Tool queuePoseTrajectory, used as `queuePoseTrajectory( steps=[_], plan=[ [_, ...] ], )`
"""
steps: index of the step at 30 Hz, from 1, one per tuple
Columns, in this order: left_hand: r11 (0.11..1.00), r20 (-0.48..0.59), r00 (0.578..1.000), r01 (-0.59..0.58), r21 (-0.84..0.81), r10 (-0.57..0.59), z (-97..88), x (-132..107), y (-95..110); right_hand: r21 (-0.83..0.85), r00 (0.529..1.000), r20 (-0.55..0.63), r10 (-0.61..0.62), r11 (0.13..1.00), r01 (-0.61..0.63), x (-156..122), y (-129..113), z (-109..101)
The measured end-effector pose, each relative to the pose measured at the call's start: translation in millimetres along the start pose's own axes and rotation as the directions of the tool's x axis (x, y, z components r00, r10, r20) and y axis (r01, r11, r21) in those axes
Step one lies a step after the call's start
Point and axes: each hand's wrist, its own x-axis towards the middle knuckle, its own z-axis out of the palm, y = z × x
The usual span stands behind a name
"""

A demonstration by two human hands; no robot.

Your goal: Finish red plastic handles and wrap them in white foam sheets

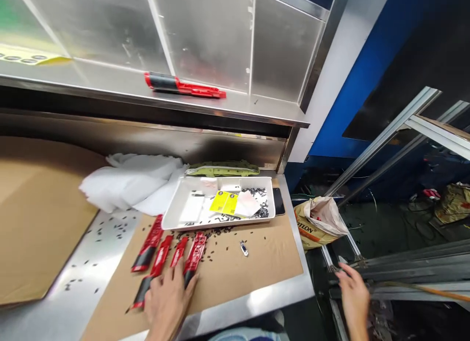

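Pinning red-black tools [167, 260] near front surface [253, 302] edge with left hand [167, 302], fingers spread flat to steady them; right hand [354, 294] off-surface, fingers loosely open.

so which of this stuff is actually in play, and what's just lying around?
In play:
- left hand resting on the red-and-black tools on the cardboard sheet
- right hand off the bench, by the metal rails

Lying about:
- white tray of small parts
- white cloth
- red tool on shelf
- paper sack
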Motion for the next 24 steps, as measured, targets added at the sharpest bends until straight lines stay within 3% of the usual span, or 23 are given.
queuePoseTrajectory(
  steps=[2, 5, 7, 9, 11, 12, 13, 15, 16, 17, 19, 21, 22, 24],
  plan=[
    [1.0, 0.025, 1.0, -0.005, -0.03, 0.006, 4.9, -1.8, -5.2, 0.023, 0.978, 0.157, -0.139, 0.99, 0.138, 7.6, -28.7, 27.3],
    [0.991, 0.041, 0.999, 0.037, -0.131, -0.032, 7.3, -0.8, -10.8, 0.04, 0.867, 0.361, -0.342, 0.935, 0.352, 34.5, -90.5, 89.0],
    [0.964, 0.049, 0.994, 0.107, -0.242, -0.097, 3.0, -2.4, -16.5, 0.005, 0.799, 0.446, -0.404, 0.894, 0.449, 54.0, -132.0, 134.4],
    [0.912, 0.06, 0.988, 0.152, -0.381, -0.139, -5.9, -10.3, -22.1, -0.074, 0.771, 0.501, -0.393, 0.868, 0.491, 68.6, -164.3, 174.1],
    [0.769, 0.106, 0.978, 0.208, -0.605, -0.181, -18.5, -24.3, -24.5, -0.161, 0.769, 0.534, -0.353, 0.85, 0.501, 77.7, -184.0, 202.9],
    [0.625, 0.173, 0.963, 0.266, -0.734, -0.206, -25.7, -32.3, -23.8, -0.195, 0.771, 0.542, -0.335, 0.842, 0.503, 80.7, -189.5, 212.3],
    [0.397, 0.284, 0.93, 0.358, -0.845, -0.236, -33.0, -39.9, -21.9, -0.219, 0.773, 0.544, -0.327, 0.834, 0.507, 83.0, -192.9, 218.2],
    [-0.085, 0.503, 0.829, 0.499, -0.863, -0.245, -46.6, -50.4, -15.0, -0.232, 0.771, 0.536, -0.344, 0.818, 0.526, 85.5, -195.5, 219.1],
    [-0.261, 0.564, 0.792, 0.507, -0.821, -0.234, -51.8, -52.4, -10.4, -0.223, 0.769, 0.525, -0.365, 0.813, 0.538, 85.0, -195.7, 214.4],
    [-0.365, 0.591, 0.777, 0.497, -0.787, -0.218, -55.4, -52.1, -5.2, -0.207, 0.765, 0.513, -0.388, 0.81, 0.549, 82.4, -195.6, 206.7],
    [-0.457, 0.599, 0.787, 0.483, -0.746, -0.146, -57.2, -46.1, 6.2, -0.151, 0.75, 0.493, -0.441, 0.805, 0.573, 68.9, -194.5, 184.7],
    [-0.453, 0.616, 0.787, 0.544, -0.706, -0.015, -52.8, -37.1, 17.9, -0.061, 0.695, 0.506, -0.511, 0.782, 0.62, 44.2, -191.6, 159.5],
    [-0.432, 0.632, 0.774, 0.583, -0.689, 0.037, -49.1, -33.2, 23.4, -0.005, 0.647, 0.524, -0.554, 0.757, 0.653, 29.2, -189.4, 147.9],
    [-0.39, 0.659, 0.746, 0.637, -0.664, 0.097, -40.8, -28.5, 33.3, 0.124, 0.503, 0.571, -0.648, 0.674, 0.728, 0.8, -183.7, 130.1]
  ],
)
